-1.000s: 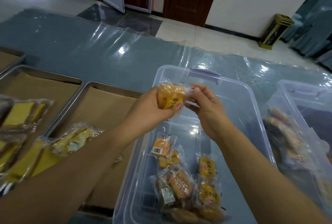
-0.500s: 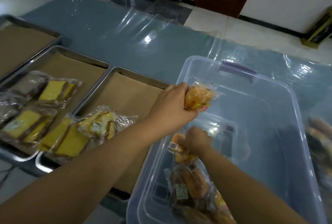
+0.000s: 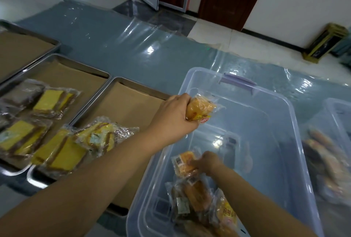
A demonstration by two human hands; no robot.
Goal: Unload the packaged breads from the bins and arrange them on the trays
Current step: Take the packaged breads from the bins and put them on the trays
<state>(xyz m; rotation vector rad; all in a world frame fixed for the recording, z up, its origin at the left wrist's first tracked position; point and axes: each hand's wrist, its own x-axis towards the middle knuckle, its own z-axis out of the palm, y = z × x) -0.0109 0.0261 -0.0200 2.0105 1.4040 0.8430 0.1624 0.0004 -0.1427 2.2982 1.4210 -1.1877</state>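
Note:
My left hand (image 3: 173, 120) grips a small orange packaged bread (image 3: 200, 109) above the left rim of the clear plastic bin (image 3: 296, 122). Down inside the bin, my right hand (image 3: 209, 162) closes on another orange bread packet (image 3: 183, 164). Several more wrapped breads (image 3: 197, 196) lie in the bin's near end. The nearest metal tray (image 3: 117, 84), lined with brown paper, holds yellow cake packets (image 3: 66, 153) at its near left corner. The tray to its left (image 3: 57, 59) carries several yellow and brown packets (image 3: 50, 101).
A third paper-lined tray (image 3: 28, 29) sits at the far left. A second clear bin (image 3: 338, 103) with long brown breads (image 3: 322, 153) stands at the right edge. Clear plastic sheeting (image 3: 133, 46) covers the blue table. A gold floor bin (image 3: 322, 42) stands by the far wall.
My right hand let go of the packet held by my left hand, dropped into the bin and closed on another packet. My left hand stays over the bin's left rim with its bread.

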